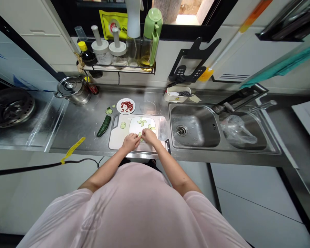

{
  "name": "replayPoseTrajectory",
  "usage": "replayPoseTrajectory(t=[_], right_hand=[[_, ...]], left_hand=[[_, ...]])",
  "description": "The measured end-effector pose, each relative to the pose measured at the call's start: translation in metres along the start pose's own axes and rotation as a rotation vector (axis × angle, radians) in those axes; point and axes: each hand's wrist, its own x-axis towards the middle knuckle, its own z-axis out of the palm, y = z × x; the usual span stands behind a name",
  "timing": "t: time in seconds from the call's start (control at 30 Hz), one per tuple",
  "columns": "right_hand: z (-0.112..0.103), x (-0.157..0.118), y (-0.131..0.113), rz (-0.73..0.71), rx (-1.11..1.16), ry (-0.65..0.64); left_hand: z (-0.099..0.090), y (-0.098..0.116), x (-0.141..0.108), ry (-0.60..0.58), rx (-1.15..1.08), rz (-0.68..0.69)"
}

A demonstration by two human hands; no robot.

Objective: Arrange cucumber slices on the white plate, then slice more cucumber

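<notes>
My left hand [131, 142] and my right hand [148, 135] meet over the near side of a white square plate [133, 124]. Fingers of both hands are pinched together around thin cucumber slices [141, 139], partly hidden by the fingertips. Fanned cucumber slices [142, 121] lie at the plate's far side, and more slices [151, 127] at its right. The plate rests on a white cutting board [116, 139]. A small pile of cucumber slices [123, 125] sits on the board, left of the plate. A knife with a black handle [167, 146] lies at the board's right edge.
A cut cucumber [103, 126] and trimmings [109, 110] lie left of the board. Behind it stands a round plate [118, 106] of chopped red pieces. A double sink [196, 143] is right, a lidded pot [76, 93] left, and a condiment rack [119, 69] above.
</notes>
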Motion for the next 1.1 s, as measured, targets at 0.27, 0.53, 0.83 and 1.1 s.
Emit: replayPoseTrajectory(t=[0.27, 0.53, 0.83, 1.1], right_hand=[[0.0, 0.0, 0.001, -0.021, 0.001, -0.006], [-0.002, -0.002, 0.001, -0.009, -0.003, -0.021], [-0.001, -0.008, 0.001, -0.026, -0.015, -0.001], [0.0, -0.014, -0.001, -0.032, -0.031, 0.03]], left_hand=[[0.001, -0.002, 0.0, -0.015, 0.01, 0.007], [0.003, -0.003, 0.001, -0.014, -0.017, -0.002], [0.003, -0.003, 0.003, -0.003, -0.029, 0.016], [0.003, -0.004, 0.005, -0.004, -0.018, 0.025]])
